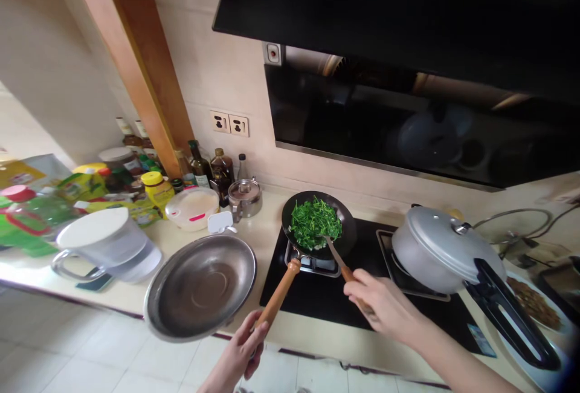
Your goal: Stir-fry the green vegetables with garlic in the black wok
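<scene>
A steel bowl (pixel 200 288) on the counter (pixel 267 230) — a pressure cooker (pixel 446 250) on the hob (pixel 290 296).

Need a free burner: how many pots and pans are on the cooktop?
2: a black frying pan of greens on the left burner, an aluminium pressure cooker on the right.

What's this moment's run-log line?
left hand: brown wooden pan handle | right hand: wooden-handled metal spatula | round black pan: green leafy vegetables
</scene>
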`<state>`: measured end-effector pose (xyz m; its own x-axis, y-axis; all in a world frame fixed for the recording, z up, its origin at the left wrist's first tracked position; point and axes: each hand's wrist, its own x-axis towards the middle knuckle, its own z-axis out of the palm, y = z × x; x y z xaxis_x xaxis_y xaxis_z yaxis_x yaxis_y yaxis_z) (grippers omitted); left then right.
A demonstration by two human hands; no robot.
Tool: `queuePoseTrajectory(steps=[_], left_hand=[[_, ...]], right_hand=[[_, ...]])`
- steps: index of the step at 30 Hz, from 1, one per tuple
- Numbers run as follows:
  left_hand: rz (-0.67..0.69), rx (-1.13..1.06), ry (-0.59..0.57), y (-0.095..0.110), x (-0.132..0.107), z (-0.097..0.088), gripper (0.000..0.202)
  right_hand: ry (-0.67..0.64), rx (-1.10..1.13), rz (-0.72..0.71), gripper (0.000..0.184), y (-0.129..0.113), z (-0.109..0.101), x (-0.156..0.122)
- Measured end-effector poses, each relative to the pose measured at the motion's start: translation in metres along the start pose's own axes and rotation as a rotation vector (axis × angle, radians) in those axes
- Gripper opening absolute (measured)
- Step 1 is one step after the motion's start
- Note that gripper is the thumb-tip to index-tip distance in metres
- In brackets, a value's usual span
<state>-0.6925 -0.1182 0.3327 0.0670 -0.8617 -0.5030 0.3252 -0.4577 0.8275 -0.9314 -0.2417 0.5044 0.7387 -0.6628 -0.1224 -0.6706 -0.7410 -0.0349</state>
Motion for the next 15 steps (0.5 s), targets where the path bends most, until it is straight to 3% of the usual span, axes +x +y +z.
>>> queuePoseTrajectory(steps=[4, 10, 15], left_hand=[[0.03, -0.004, 0.013, 0.002, 0.0, 0.0, 0.108], [-0.013, 0.052, -0.048, -0.009, 0.012, -0.005, 0.116], [0.041, -0.011, -0.025, -0.009, 0.008, -0.003, 0.097]], right_hand=[[0.079, -0.095, 0.072, 0.024, 0.007, 0.003, 0.016], [-0.147, -0.124, 0.037, 0.023, 0.001, 0.034, 0.013], [0.096, -0.04, 0.108, 0.022, 0.01, 0.032, 0.024]])
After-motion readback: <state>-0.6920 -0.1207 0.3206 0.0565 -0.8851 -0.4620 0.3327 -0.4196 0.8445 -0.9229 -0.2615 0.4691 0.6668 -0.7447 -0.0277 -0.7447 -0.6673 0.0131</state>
